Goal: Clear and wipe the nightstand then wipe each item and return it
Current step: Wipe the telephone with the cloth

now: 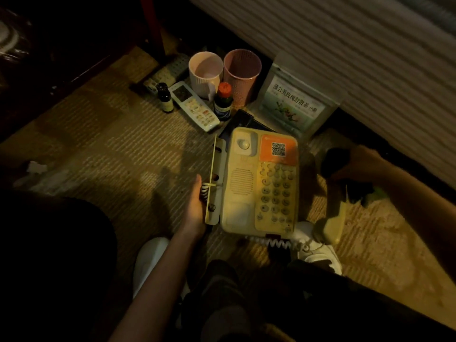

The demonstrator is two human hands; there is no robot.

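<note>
Yellowed plastic is catching the dim light on the desk telephone [261,181], which is lying over the patterned carpet [98,144] with its long axis running away from the person, the cradle end and orange QR sticker [277,149] pointing toward the bed skirt [345,58] and the keypad facing up. The left hand [197,206] is gripping the phone's left edge, its fingers curling underneath beside a hinged side plate [214,183] that is standing up on edge. The right hand [355,164] is closing around a dark cloth [338,161], held apart from the phone's right side. The handset [332,225] is hanging off the cradle at the lower right, tilted, with its coiled cord [276,243] running along the phone's near edge above a white shoe [318,248]. Beyond the phone, a white remote [195,107] is lying diagonally, two small bottles [223,102] are standing upright, and a ribbed white mug [204,72] and pink woven cup [241,75] are sitting side by side. A tea packet [293,104] is leaning against the bed skirt.
</note>
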